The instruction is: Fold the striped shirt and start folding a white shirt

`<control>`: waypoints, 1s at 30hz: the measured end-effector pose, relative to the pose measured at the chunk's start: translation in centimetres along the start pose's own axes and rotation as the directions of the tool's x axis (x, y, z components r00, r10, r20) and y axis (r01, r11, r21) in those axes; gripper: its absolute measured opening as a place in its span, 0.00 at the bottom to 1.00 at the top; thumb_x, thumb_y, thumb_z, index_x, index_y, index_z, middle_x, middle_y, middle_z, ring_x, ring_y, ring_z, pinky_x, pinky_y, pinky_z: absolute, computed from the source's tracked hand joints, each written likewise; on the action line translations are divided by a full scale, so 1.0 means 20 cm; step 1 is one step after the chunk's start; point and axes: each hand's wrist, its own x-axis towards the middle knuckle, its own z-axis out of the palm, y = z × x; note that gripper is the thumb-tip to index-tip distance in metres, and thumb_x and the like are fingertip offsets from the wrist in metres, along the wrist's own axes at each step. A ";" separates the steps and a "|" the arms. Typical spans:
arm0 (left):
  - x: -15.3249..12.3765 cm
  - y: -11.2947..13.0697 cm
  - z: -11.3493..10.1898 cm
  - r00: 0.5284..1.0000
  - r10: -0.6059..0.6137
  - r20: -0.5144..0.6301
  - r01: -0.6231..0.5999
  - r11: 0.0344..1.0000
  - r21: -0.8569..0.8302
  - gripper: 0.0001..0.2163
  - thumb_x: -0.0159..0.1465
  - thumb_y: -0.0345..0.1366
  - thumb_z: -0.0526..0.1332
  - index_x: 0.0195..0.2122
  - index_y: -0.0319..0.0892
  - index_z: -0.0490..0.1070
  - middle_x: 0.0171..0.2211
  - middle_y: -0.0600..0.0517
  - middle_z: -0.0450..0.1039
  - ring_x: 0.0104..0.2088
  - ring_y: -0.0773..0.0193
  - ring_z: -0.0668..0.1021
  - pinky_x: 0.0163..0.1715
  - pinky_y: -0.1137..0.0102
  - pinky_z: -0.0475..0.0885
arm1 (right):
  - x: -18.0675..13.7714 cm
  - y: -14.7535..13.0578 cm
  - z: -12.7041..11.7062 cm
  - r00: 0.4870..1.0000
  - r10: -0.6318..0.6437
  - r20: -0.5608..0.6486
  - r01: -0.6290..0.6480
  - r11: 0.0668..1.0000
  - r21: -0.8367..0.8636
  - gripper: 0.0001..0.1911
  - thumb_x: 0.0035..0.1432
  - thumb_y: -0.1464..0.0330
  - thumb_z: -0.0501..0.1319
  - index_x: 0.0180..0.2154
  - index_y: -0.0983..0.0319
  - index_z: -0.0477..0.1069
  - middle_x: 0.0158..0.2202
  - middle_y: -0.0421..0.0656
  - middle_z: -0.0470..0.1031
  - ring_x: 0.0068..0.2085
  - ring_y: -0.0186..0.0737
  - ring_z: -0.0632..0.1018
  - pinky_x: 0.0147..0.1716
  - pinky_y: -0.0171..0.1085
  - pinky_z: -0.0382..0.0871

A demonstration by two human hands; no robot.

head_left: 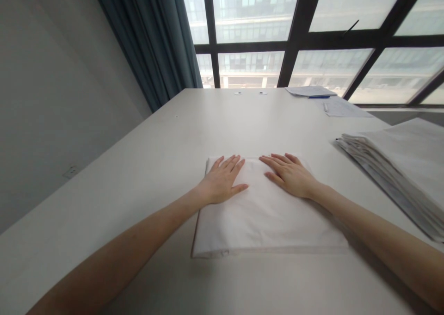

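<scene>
A folded white cloth (267,222) lies flat on the white table (145,167) in front of me, with faint wrinkles across its middle. My left hand (224,178) rests palm down on its far left part, fingers stretched forward and thumb pointing inward. On the far right part lies my right hand (289,174), also flat, its fingers spread and angled toward the left. Both hands press on the top layer and hold nothing. The cloth's near edge shows stacked folds.
A stack of folded cloths (398,167) stands at the right edge. Papers (347,107) and a blue pen (318,96) lie at the back right. Behind the table are a dark-framed window (251,48) and a blue curtain (156,37). A wall with a socket (71,171) is at left.
</scene>
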 end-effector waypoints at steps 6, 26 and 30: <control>-0.08 -0.09 -0.01 0.995 -0.092 0.036 0.091 0.995 0.026 0.32 0.69 0.54 0.43 0.68 0.38 0.48 0.69 0.40 0.46 0.69 0.51 0.51 0.65 0.53 0.45 | -0.06 0.11 0.00 0.997 0.074 0.021 -0.073 0.997 -0.027 0.30 0.67 0.50 0.41 0.66 0.52 0.54 0.66 0.43 0.59 0.66 0.49 0.60 0.62 0.56 0.50; -0.14 -0.28 0.11 0.866 -0.430 -0.257 0.297 0.854 -0.427 0.27 0.67 0.41 0.52 0.64 0.33 0.54 0.62 0.35 0.61 0.62 0.50 0.65 0.61 0.53 0.60 | -0.21 0.29 0.02 0.897 0.416 -0.148 -0.320 0.843 0.432 0.34 0.61 0.50 0.53 0.63 0.59 0.57 0.56 0.52 0.72 0.57 0.54 0.72 0.54 0.52 0.67; -0.12 -0.29 0.09 0.831 -0.493 -0.258 0.202 0.699 -0.686 0.28 0.64 0.39 0.57 0.64 0.36 0.56 0.57 0.38 0.65 0.52 0.54 0.73 0.55 0.56 0.68 | -0.20 0.28 0.00 0.850 0.491 -0.190 -0.216 0.656 0.723 0.34 0.58 0.51 0.58 0.62 0.54 0.56 0.57 0.50 0.70 0.54 0.50 0.75 0.50 0.49 0.72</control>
